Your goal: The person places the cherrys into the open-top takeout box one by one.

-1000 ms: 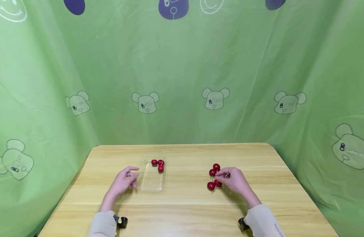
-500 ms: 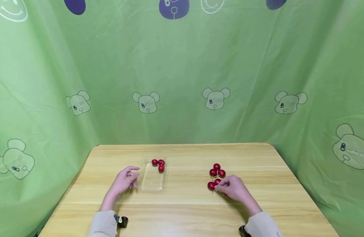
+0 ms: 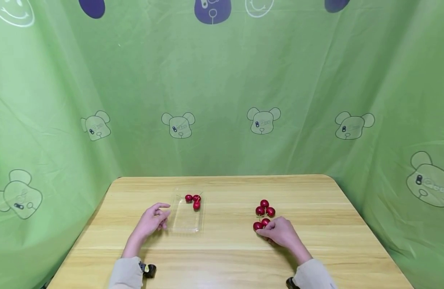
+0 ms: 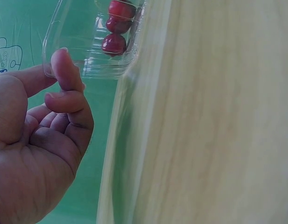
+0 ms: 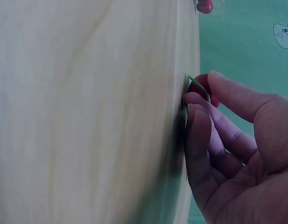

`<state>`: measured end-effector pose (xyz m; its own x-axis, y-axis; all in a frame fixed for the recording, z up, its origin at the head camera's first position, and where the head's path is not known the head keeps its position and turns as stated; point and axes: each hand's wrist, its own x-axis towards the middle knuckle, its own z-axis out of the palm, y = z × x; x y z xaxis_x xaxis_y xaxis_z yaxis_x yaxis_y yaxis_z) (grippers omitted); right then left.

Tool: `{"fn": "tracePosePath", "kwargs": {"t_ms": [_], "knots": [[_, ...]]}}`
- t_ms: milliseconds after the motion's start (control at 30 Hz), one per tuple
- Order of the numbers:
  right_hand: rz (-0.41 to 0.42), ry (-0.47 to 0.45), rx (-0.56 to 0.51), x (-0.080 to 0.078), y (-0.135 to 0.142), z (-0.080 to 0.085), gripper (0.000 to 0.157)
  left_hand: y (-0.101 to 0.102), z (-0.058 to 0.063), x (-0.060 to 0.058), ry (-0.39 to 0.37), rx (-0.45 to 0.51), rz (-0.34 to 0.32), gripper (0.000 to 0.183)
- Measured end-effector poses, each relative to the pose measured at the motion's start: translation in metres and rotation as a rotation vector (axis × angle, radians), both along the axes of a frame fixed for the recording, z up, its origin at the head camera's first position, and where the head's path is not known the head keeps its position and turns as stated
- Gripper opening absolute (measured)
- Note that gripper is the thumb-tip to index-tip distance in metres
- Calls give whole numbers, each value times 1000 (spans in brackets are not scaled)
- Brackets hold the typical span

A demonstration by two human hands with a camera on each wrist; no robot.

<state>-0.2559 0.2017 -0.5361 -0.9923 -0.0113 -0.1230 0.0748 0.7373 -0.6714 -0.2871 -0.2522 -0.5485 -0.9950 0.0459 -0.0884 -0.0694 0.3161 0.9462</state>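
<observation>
In the head view a clear plastic tray [image 3: 185, 228] lies left of centre, with 3 red cherries near its far right corner; a cherry [image 4: 114, 44] also shows through its wall in the left wrist view. My left hand [image 3: 151, 220] hovers beside the tray's left edge, fingers loosely bent and holding nothing. On the right, my right hand [image 3: 281, 233] reaches the near end of a small group of cherries. Its thumb and fingertips pinch the nearest cherry [image 3: 258, 226], whose green stem [image 5: 200, 85] crosses in front of the fingers. Another cherry [image 3: 266, 221] is partly hidden by this hand.
Just beyond the right hand lie 3 more cherries, among them the farthest cherry [image 3: 264, 203]. The wooden table [image 3: 222, 265] has its far edge against a green printed curtain [image 3: 222, 80], which also hangs on both sides.
My right hand has moved from the far cherries toward the near one, slightly left and closer to me. The far cherry it covered now shows. My left hand and the tray stay put.
</observation>
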Motion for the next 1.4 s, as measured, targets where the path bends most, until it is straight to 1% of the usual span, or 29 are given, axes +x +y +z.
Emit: {"fn": "tracePosePath", "kwargs": {"t_ms": [133, 367, 600, 933, 1233, 1300, 1400], "knots": [[-16, 14, 10, -1, -3, -1, 30, 0, -1, 0, 2, 2, 0, 40], [-29, 18, -14, -1, -6, -1, 21, -1, -3, 0, 20, -12, 1, 43], [-37, 19, -45, -2, -5, 3, 13, -1, -3, 0, 22, -14, -5, 41], [-45, 52, -37, -7, 2, 6, 16, -2, -3, -2, 25, -14, -16, 40], [-54, 86, -53, -7, 3, 14, 12, -3, -3, -2, 22, -4, -12, 40], [-57, 87, -65, -8, 3, 13, 13, -3, -3, -2, 22, -7, -12, 40], [-66, 66, -120, -8, 3, 12, 13, -3, -4, -3, 22, -14, -10, 39]]}}
